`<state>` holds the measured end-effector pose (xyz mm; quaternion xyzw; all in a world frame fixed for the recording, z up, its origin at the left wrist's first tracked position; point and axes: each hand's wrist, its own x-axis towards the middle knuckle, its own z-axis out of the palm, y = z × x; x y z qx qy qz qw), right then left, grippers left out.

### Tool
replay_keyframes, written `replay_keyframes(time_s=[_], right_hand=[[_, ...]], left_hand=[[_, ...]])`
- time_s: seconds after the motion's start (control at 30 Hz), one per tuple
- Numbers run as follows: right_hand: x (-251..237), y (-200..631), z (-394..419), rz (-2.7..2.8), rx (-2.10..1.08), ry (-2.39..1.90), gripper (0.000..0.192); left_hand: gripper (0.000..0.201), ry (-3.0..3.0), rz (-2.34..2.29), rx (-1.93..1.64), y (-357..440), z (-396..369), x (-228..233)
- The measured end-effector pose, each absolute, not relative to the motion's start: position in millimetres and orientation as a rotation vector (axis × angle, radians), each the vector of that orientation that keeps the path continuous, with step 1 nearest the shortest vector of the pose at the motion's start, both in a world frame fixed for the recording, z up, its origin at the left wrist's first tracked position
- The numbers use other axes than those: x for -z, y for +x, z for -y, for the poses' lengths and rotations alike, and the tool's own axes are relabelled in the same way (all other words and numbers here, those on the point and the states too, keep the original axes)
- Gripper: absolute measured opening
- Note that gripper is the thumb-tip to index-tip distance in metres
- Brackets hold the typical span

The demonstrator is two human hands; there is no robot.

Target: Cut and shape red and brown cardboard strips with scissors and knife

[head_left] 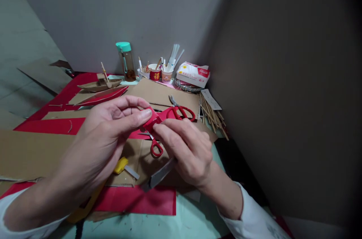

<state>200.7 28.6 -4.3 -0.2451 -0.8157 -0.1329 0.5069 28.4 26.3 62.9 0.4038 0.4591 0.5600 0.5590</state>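
Observation:
A small folded piece of red paper (152, 120) is pinched between both hands above the table. My left hand (109, 135) grips it from the left with thumb and fingers. My right hand (185, 146) holds its right lower edge with the fingertips. Under the hands lie a small pair of red-handled scissors (155, 147), a larger red-handled pair (181, 111), a yellow utility knife (124, 166) and a grey blade-like strip (160, 175).
Brown cardboard sheets (31, 152) and red paper sheets (135, 201) cover the table. A cardboard boat model (98, 85), a teal-capped bottle (126, 62), cups of pens (160, 73), a tissue pack (194, 74) and wooden sticks (213, 116) stand at the back. Walls close in right and behind.

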Motion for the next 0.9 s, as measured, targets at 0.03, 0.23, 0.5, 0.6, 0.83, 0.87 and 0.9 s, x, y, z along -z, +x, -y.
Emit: replay_keyframes(time_s=[0.03, 0.23, 0.5, 0.6, 0.83, 0.87, 0.9], right_hand=[[3.8, 199.8, -28.2, 1.954, 0.265, -0.602, 0.024], [-4.5, 195.9, -30.3, 1.776, -0.075, -0.76, 0.034], [-20.1, 209.6, -39.2, 1.827, -0.526, -0.792, 0.011], [-25.3, 216.0, -40.0, 1.881, -0.563, -0.789, 0.013], [-26.1, 220.2, -42.5, 1.847, -0.723, -0.767, 0.024], [-25.7, 219.5, -43.1, 1.836, -0.728, -0.767, 0.024], [-25.4, 218.6, -43.7, 1.816, -0.73, -0.772, 0.024]], left_hand=[[0.017, 0.961, -1.069, -1.345, 28.0, -25.5, -63.8], [0.006, 1.171, -1.063, -1.297, 25.3, -24.0, -66.9], [0.017, 1.289, -1.168, -1.131, 16.7, -25.3, -66.4], [0.017, 1.338, -1.199, -1.073, 13.4, -24.6, -64.7], [0.013, 1.429, -1.162, -0.924, 7.8, -28.9, -56.4], [0.013, 1.44, -1.17, -0.934, 7.9, -28.9, -56.1], [0.013, 1.44, -1.181, -0.955, 8.6, -28.6, -56.4]])
